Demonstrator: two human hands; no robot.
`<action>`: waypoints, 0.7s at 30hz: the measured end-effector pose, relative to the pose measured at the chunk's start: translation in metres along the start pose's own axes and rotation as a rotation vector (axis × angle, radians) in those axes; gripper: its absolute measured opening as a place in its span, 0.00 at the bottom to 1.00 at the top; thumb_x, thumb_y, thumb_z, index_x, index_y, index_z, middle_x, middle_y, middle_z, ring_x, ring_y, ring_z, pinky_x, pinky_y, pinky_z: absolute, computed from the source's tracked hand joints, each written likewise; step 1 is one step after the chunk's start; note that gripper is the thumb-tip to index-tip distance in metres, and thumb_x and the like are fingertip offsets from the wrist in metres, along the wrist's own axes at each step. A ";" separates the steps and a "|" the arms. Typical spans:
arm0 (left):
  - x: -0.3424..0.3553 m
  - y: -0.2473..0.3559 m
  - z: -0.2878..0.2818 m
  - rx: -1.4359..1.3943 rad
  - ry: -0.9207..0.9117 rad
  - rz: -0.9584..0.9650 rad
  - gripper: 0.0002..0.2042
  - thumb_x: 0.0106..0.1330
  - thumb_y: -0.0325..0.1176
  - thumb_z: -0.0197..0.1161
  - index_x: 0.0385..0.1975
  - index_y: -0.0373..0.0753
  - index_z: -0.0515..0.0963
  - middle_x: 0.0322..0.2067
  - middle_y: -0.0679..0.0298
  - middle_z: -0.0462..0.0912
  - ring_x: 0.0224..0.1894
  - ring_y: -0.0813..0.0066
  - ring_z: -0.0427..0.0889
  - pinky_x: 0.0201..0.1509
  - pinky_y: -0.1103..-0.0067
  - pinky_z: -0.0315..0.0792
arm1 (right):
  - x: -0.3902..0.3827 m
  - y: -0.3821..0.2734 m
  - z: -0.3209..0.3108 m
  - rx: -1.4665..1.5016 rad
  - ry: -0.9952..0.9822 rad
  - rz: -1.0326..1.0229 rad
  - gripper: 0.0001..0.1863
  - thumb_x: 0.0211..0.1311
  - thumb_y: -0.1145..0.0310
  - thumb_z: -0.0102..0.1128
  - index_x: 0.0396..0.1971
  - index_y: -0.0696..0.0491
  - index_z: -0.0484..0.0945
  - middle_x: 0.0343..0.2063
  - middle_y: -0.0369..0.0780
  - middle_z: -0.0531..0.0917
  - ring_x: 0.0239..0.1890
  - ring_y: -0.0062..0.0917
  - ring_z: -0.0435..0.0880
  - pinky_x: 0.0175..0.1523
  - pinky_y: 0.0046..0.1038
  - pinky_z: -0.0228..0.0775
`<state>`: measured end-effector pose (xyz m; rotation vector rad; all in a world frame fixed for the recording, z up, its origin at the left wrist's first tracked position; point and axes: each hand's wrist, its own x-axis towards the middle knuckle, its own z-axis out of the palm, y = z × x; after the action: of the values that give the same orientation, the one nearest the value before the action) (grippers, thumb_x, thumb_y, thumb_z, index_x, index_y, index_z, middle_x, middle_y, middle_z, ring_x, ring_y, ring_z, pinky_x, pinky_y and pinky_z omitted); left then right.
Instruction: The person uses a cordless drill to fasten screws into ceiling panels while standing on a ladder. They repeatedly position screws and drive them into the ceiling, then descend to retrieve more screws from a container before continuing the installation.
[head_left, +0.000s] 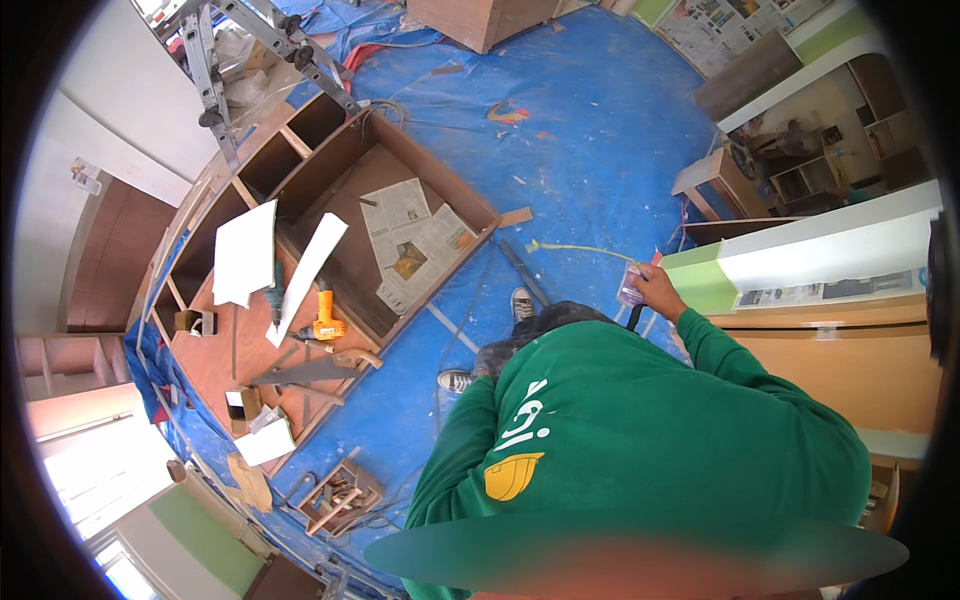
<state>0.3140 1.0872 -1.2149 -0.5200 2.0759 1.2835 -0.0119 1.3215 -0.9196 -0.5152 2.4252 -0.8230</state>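
Note:
My right hand (657, 291) is closed around a small clear plastic container with purplish colouring (630, 285); its exact kind is too small to tell. Beside it a thin yellow-green strand (580, 248) stretches leftward over the blue sheet (590, 180), and I cannot tell whether it joins the container. My left arm, in a green sleeve (450, 440), bends down at my side. Its hand is hidden by the sleeve and my body. A dark, strap-like piece (635, 316) shows just below the container.
Left of me lies a brown cabinet frame (440, 290) with newspaper inside. On its panel are a yellow drill (326, 318), a handsaw (305, 374) and white boards (245, 250). An aluminium ladder (205, 75) stands beyond. A tool box (342, 497) sits lower left.

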 end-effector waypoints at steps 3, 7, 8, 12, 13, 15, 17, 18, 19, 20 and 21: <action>-0.004 -0.001 0.005 0.004 0.003 -0.011 0.25 0.66 0.39 0.62 0.60 0.33 0.75 0.53 0.42 0.82 0.53 0.47 0.84 0.55 0.61 0.78 | -0.001 -0.002 -0.012 -0.105 0.022 -0.051 0.12 0.64 0.65 0.62 0.39 0.59 0.81 0.28 0.41 0.83 0.32 0.26 0.81 0.42 0.34 0.73; -0.011 -0.002 0.008 0.013 0.005 -0.021 0.24 0.66 0.39 0.62 0.60 0.33 0.75 0.53 0.43 0.82 0.53 0.47 0.84 0.55 0.61 0.77 | 0.018 0.014 -0.020 -0.127 -0.027 -0.011 0.13 0.63 0.65 0.62 0.40 0.59 0.81 0.29 0.42 0.84 0.34 0.27 0.82 0.43 0.34 0.74; -0.014 -0.001 0.008 0.014 0.000 -0.027 0.24 0.66 0.39 0.62 0.60 0.33 0.75 0.53 0.43 0.82 0.53 0.47 0.84 0.55 0.61 0.77 | 0.022 0.017 -0.016 -0.053 -0.023 -0.003 0.11 0.66 0.67 0.62 0.41 0.60 0.81 0.29 0.37 0.83 0.32 0.22 0.79 0.41 0.31 0.72; -0.022 0.010 0.010 0.018 -0.026 -0.060 0.24 0.66 0.38 0.63 0.59 0.33 0.75 0.53 0.43 0.82 0.53 0.47 0.84 0.55 0.61 0.77 | 0.038 0.018 -0.014 0.028 -0.064 -0.024 0.11 0.66 0.68 0.61 0.42 0.60 0.81 0.30 0.37 0.83 0.33 0.21 0.80 0.42 0.31 0.73; -0.020 0.016 0.010 0.013 -0.027 -0.068 0.24 0.66 0.38 0.63 0.59 0.33 0.75 0.53 0.43 0.82 0.53 0.47 0.84 0.55 0.61 0.77 | 0.043 0.019 -0.017 0.035 -0.074 -0.014 0.12 0.66 0.68 0.61 0.42 0.60 0.81 0.29 0.37 0.83 0.33 0.21 0.79 0.41 0.31 0.73; -0.020 0.028 0.010 0.013 -0.030 -0.082 0.24 0.66 0.38 0.63 0.59 0.33 0.75 0.53 0.43 0.82 0.53 0.47 0.84 0.55 0.61 0.77 | 0.055 0.030 -0.022 0.033 -0.088 -0.014 0.12 0.66 0.68 0.61 0.41 0.61 0.81 0.29 0.38 0.83 0.33 0.22 0.79 0.41 0.31 0.73; -0.018 0.040 0.005 0.011 -0.031 -0.097 0.23 0.66 0.38 0.63 0.59 0.33 0.75 0.53 0.43 0.82 0.53 0.47 0.84 0.55 0.61 0.77 | 0.065 0.042 -0.028 0.013 -0.099 -0.034 0.12 0.65 0.68 0.61 0.41 0.61 0.81 0.29 0.39 0.83 0.33 0.22 0.80 0.41 0.32 0.73; -0.017 0.044 0.003 0.015 -0.031 -0.105 0.23 0.66 0.38 0.63 0.59 0.33 0.75 0.53 0.43 0.82 0.53 0.47 0.84 0.55 0.61 0.77 | 0.069 0.047 -0.033 0.040 -0.101 -0.016 0.12 0.65 0.67 0.61 0.40 0.61 0.81 0.29 0.39 0.83 0.32 0.23 0.80 0.41 0.32 0.73; -0.015 0.049 0.001 0.015 -0.027 -0.112 0.23 0.66 0.38 0.63 0.59 0.34 0.75 0.53 0.43 0.82 0.53 0.47 0.83 0.55 0.61 0.77 | 0.071 0.046 -0.041 0.064 -0.105 0.001 0.12 0.65 0.67 0.61 0.40 0.62 0.81 0.29 0.40 0.83 0.32 0.23 0.80 0.41 0.32 0.73; -0.015 0.052 -0.002 0.021 -0.024 -0.119 0.23 0.66 0.38 0.63 0.59 0.34 0.75 0.53 0.43 0.82 0.53 0.47 0.83 0.55 0.61 0.77 | 0.075 0.047 -0.047 0.088 -0.109 0.019 0.12 0.64 0.67 0.61 0.39 0.62 0.81 0.29 0.40 0.83 0.32 0.23 0.80 0.41 0.32 0.73; -0.016 0.054 -0.007 0.025 -0.021 -0.130 0.23 0.66 0.38 0.63 0.59 0.34 0.76 0.53 0.43 0.82 0.53 0.47 0.83 0.55 0.61 0.77 | 0.082 0.056 -0.049 0.102 -0.104 0.023 0.13 0.64 0.66 0.61 0.40 0.61 0.81 0.29 0.42 0.84 0.33 0.26 0.81 0.42 0.33 0.73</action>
<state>0.2896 1.1052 -1.1671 -0.6171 2.0036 1.1820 -0.1156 1.3441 -0.9512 -0.4786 2.2777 -0.8829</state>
